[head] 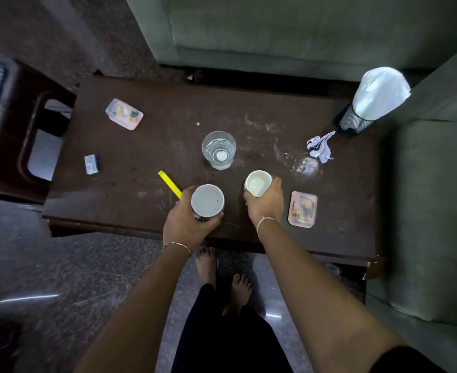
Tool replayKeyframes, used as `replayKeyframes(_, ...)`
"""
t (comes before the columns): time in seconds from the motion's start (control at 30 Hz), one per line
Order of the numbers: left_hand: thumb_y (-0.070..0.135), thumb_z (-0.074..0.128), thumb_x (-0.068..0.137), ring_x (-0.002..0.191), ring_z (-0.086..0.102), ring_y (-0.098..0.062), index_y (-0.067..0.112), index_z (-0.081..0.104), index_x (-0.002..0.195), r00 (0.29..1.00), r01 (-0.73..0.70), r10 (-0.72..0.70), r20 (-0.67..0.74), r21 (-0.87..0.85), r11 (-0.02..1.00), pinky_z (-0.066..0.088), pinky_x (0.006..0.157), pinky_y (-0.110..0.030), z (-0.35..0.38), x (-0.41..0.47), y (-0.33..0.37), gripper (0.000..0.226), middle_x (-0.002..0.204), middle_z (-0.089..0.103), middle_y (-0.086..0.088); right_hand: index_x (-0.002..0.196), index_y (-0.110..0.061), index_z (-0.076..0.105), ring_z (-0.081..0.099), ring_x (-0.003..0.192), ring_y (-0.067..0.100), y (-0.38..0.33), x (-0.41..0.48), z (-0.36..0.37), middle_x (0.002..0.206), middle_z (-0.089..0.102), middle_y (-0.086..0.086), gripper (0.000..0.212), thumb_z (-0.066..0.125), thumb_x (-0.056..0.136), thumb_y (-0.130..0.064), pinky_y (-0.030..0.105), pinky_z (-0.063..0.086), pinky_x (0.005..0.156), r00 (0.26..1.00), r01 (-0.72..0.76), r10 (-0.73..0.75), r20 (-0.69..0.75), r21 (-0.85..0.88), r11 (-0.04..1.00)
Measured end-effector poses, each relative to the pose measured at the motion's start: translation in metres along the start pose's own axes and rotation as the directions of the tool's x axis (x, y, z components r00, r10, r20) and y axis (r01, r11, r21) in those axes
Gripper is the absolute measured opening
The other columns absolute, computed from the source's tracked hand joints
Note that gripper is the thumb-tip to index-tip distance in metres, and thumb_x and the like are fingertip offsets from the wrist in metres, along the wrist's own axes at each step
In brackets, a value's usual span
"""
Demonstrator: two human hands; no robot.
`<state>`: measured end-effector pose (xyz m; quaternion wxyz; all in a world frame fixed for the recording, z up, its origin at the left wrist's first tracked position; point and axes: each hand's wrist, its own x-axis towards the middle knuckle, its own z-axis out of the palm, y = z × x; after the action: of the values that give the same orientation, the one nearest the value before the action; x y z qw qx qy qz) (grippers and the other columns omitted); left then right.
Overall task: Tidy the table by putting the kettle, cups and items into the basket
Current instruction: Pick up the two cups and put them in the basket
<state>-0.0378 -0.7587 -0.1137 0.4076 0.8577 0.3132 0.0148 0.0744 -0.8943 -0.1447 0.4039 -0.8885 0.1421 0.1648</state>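
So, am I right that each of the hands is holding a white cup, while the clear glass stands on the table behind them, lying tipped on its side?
Not quite. The head view shows the clear glass standing upright, not tipped over. The rest holds: the left hand grips one white cup, the right hand the other white cup, with the glass behind them on the table.

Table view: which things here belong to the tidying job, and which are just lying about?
Job: white cup in left hand; small white cup in right hand; clear drinking glass; two pink plastic boxes.
Lying about: crumpled paper scrap; green sofa.
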Motion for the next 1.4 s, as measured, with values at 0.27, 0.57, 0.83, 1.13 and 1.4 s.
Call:
replayKeyframes(0.27,0.055,0.077,0.055,0.088,0.064,-0.012,0.041,0.047,0.110,1.000,-0.015,0.015,0.007,-0.065,0.998,0.052,0.070,-0.028,-0.049,-0.012,0.042,0.064,0.097,0.066,0.014,0.104,-0.016,0.037,0.061,0.094,0.032,-0.041,-0.040,-0.047,0.108,0.060,0.009,0.062,0.081,0.062,-0.029,0.040,0.052,0.078,0.996,0.085,-0.085,0.005,0.069,0.994)
replayKeyframes(0.57,0.060,0.080,0.048,0.100,0.064,-0.013,0.042,0.049,0.104,0.997,-0.061,0.055,-0.050,-0.124,0.990,0.055,0.085,-0.040,-0.157,-0.027,0.090,0.067,0.101,0.067,0.015,0.093,-0.033,0.041,0.060,0.083,0.020,-0.122,-0.117,-0.085,0.091,0.061,-0.010,0.055,0.080,0.054,-0.025,0.027,0.042,0.068,0.935,0.325,-0.346,0.076,0.203,0.924)
replayKeyframes(0.83,0.062,0.078,0.046,0.098,0.065,-0.018,0.039,0.050,0.100,0.988,-0.051,0.036,-0.148,-0.101,0.994,0.054,0.081,-0.036,-0.276,-0.030,0.076,0.066,0.100,0.068,0.011,0.100,-0.034,0.053,0.068,0.079,0.025,-0.207,-0.189,-0.056,0.094,0.065,-0.008,0.055,0.081,0.054,-0.020,0.046,0.059,0.066,0.854,0.436,-0.504,0.129,0.352,0.828)
replayKeyframes(1.13,0.062,0.073,0.040,0.090,0.064,-0.012,0.039,0.050,0.095,0.967,-0.048,0.009,-0.253,-0.149,0.988,0.052,0.078,-0.028,-0.430,-0.011,-0.002,0.065,0.092,0.066,0.013,0.100,-0.037,0.059,0.070,0.072,0.025,-0.314,-0.272,0.059,0.095,0.070,-0.006,0.054,0.087,0.055,-0.025,0.037,0.058,0.055,0.795,0.471,-0.582,0.170,0.430,0.770)
replayKeyframes(1.4,0.046,0.086,0.049,0.088,0.062,-0.007,0.038,0.052,0.098,0.959,-0.047,-0.011,-0.284,-0.198,0.979,0.042,0.067,-0.010,-0.532,0.021,-0.067,0.060,0.091,0.064,0.018,0.106,-0.023,0.051,0.062,0.050,0.007,-0.388,-0.323,0.153,0.094,0.068,0.008,0.057,0.087,0.065,-0.009,0.017,0.048,0.047,0.751,0.415,-0.602,0.271,0.516,0.750)
